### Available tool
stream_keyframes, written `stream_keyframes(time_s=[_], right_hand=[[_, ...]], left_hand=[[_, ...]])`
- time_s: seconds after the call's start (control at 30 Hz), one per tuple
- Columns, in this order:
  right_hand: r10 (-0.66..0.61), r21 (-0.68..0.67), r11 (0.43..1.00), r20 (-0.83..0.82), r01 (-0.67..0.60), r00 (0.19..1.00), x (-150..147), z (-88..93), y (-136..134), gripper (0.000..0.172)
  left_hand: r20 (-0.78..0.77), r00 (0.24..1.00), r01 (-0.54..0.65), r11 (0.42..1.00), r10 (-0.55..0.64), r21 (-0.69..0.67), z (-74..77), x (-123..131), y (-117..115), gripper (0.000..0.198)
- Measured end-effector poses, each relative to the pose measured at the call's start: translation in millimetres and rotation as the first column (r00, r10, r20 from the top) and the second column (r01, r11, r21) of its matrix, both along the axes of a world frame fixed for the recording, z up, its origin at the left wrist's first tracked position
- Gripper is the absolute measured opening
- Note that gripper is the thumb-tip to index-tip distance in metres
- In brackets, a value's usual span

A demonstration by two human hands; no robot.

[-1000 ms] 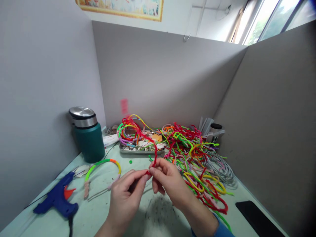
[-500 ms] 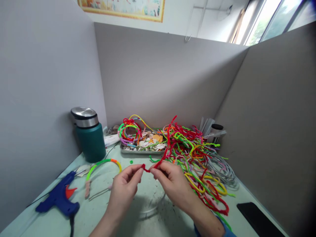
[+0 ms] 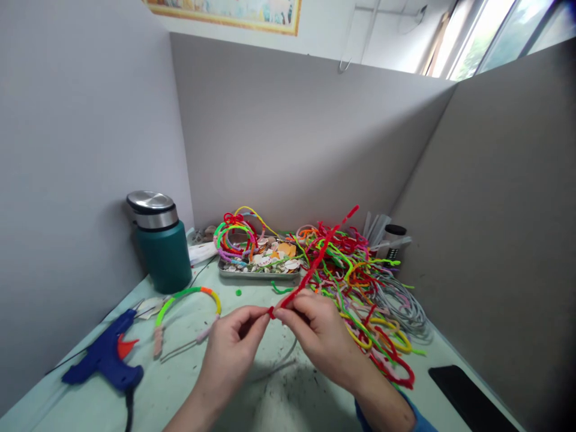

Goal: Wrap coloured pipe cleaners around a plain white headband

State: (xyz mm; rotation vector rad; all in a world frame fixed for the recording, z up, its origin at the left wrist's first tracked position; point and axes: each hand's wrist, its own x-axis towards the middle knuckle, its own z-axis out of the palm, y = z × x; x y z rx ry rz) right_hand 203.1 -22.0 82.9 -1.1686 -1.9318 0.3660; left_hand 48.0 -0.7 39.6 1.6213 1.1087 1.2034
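A red pipe cleaner (image 3: pixel 320 255) is pinched between both hands above the middle of the table. My left hand (image 3: pixel 237 342) is closed on its short end, thumb against forefinger. Close beside it, my right hand (image 3: pixel 317 336) grips the same pipe cleaner, fingertips almost touching the left ones. The long free part slants up and right, in front of the tangled pile of coloured pipe cleaners (image 3: pixel 360 264). Left of my left hand lies a headband (image 3: pixel 180 296) partly wrapped in green, orange, yellow and pink, its lower right end bare wire.
A blue glue gun (image 3: pixel 105 354) lies at the left, near a teal bottle (image 3: pixel 164 258). Behind the hands is a metal tray (image 3: pixel 258 275) of small pieces, with wrapped rings (image 3: pixel 236 243) on it. At the right are grey wire hoops (image 3: pixel 411 306) and a black phone-like slab (image 3: pixel 468 399).
My left hand has moved right, closing the gap to my right hand. The pipe cleaner's long free end has swung from nearly upright to leaning right.
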Motion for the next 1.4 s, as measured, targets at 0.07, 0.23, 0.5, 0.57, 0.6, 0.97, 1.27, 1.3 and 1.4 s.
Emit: stream_keyframes(time_s=[0.07, 0.23, 0.5, 0.57, 0.6, 0.97, 1.27, 1.3, 1.4], right_hand=[[0.013, -0.007, 1.000, -0.007, -0.013, 1.000, 1, 0.7, 0, 0.023], [0.033, -0.082, 0.996, -0.055, -0.038, 0.998, 4, 2.2, 3, 0.019], [0.002, -0.353, 0.932, -0.211, -0.078, 0.977, 8, -4.6, 15, 0.019], [-0.009, -0.413, 0.906, -0.232, -0.090, 0.973, 9, -5.3, 17, 0.019], [-0.011, -0.437, 0.894, -0.244, -0.100, 0.970, 10, -5.3, 18, 0.019], [-0.028, -0.545, 0.824, -0.312, -0.155, 0.950, 10, -9.3, 23, 0.019], [-0.056, -0.475, 0.861, -0.440, -0.180, 0.896, 10, -14.5, 27, 0.025], [-0.057, -0.449, 0.876, -0.456, -0.175, 0.888, 11, -15.3, 28, 0.025], [-0.053, -0.371, 0.920, -0.440, -0.128, 0.896, 13, -16.3, 29, 0.023]], left_hand=[[-0.071, 0.997, 0.039, 0.998, -0.036, 0.050, 1.3, 0, -1, 0.021], [-0.254, 0.962, 0.148, 0.969, -0.094, 0.199, 3.9, 2, -5, 0.023], [-0.279, 0.949, 0.204, 0.958, -0.144, 0.200, -2.1, 5, -12, 0.017], [-0.242, 0.957, 0.205, 0.965, -0.162, 0.164, -4.4, 5, -13, 0.012], [-0.223, 0.959, 0.209, 0.967, -0.174, 0.148, -5.2, 4, -14, 0.011], [-0.200, 0.976, 0.133, 0.967, -0.090, 0.215, -7.7, 4, -13, 0.012], [-0.052, 0.998, -0.015, 0.989, 0.023, 0.145, -6.8, 3, -7, 0.017], [-0.034, 0.999, -0.027, 0.993, 0.031, 0.115, -6.7, 3, -6, 0.018], [-0.007, 0.998, -0.060, 0.997, 0.060, 0.045, -6.3, 2, -3, 0.021]])
